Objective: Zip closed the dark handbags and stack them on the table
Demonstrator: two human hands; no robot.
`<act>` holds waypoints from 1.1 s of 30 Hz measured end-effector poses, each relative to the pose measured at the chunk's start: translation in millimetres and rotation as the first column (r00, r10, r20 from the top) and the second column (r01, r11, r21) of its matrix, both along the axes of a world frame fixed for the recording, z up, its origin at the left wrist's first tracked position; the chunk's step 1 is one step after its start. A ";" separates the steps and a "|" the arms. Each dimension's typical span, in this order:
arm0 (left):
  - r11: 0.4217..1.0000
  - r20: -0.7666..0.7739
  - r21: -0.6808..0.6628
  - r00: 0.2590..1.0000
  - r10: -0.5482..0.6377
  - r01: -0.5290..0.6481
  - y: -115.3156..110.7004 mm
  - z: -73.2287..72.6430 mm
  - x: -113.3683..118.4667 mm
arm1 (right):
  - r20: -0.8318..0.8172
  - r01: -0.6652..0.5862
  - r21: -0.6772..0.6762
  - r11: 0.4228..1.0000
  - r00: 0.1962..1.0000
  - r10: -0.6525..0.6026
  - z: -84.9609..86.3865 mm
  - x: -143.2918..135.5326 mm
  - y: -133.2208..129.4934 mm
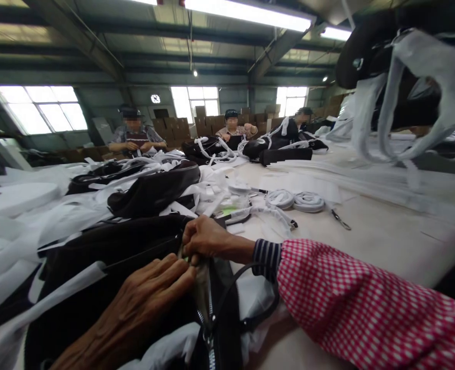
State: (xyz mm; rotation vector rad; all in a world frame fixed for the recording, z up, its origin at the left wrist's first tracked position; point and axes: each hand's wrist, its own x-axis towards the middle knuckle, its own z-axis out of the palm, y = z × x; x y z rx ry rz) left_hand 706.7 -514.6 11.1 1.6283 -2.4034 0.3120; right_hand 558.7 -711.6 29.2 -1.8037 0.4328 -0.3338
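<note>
A black bag (108, 252) with a silver zipper (211, 308) lies in front of me, its zipped opening partly spread to show a greyish lining. My left hand (146, 293) lies across the bag with its fingers close together, their tips at the edge of the opening. At the far end of that opening, my right hand (206, 239) pinches the fabric edge between thumb and fingers. A black strap curves beside the zipper, under my right sleeve. White wrapping material (173, 349) lies along the bag's near part.
More black bags (154, 190) and white strips cover the table (385, 231) to the left and beyond. Coiled white-wrapped straps (308, 201) and a metal clip (341, 220) lie right of centre. A wrapped bag (416, 87) stands high at right. Several people sit across the table.
</note>
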 end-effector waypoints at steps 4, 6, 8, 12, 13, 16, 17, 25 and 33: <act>0.999 -0.030 -0.014 0.999 -0.035 0.035 -15.5 4.8 -6.2 | -0.118 0.078 -0.247 0.966 0.987 -0.110 2.6 3.6 9.4; 0.997 -0.019 -0.057 0.999 -0.045 0.044 -20.1 4.7 -13.7 | -0.170 0.095 -0.302 0.948 0.974 -0.151 4.6 1.1 15.7; 0.995 -0.003 -0.099 0.999 -0.033 0.033 -23.1 5.1 -21.2 | -0.198 0.124 -0.381 0.916 0.957 -0.212 6.0 -2.6 22.6; 0.987 0.019 -0.142 0.997 -0.073 0.075 -26.6 13.2 -29.2 | -0.223 0.041 -0.594 0.803 0.951 -0.213 5.6 -11.5 29.4; 0.982 0.022 -0.163 0.995 -0.092 0.095 -26.9 15.9 -29.2 | -0.233 -0.005 -0.622 0.783 0.956 -0.179 5.0 -13.5 29.0; 0.960 0.038 -0.240 0.989 -0.140 0.145 -27.3 18.6 -24.5 | -0.248 -0.101 -0.638 0.764 0.966 -0.079 3.5 -16.2 25.9; 0.951 0.058 -0.259 0.986 -0.157 0.166 -27.9 16.4 -21.2 | -0.245 -0.096 -0.631 0.770 0.966 -0.080 3.3 -15.6 25.6; 0.892 0.035 -0.431 0.990 -0.134 0.136 -40.8 -24.5 1.2 | -0.260 0.085 -0.686 0.723 0.899 -0.353 3.0 2.9 31.4; 0.971 -0.130 -0.239 0.991 -0.037 0.005 -35.2 -10.7 -12.3 | -0.219 -0.264 -0.574 0.775 0.962 0.165 -5.2 -17.5 7.7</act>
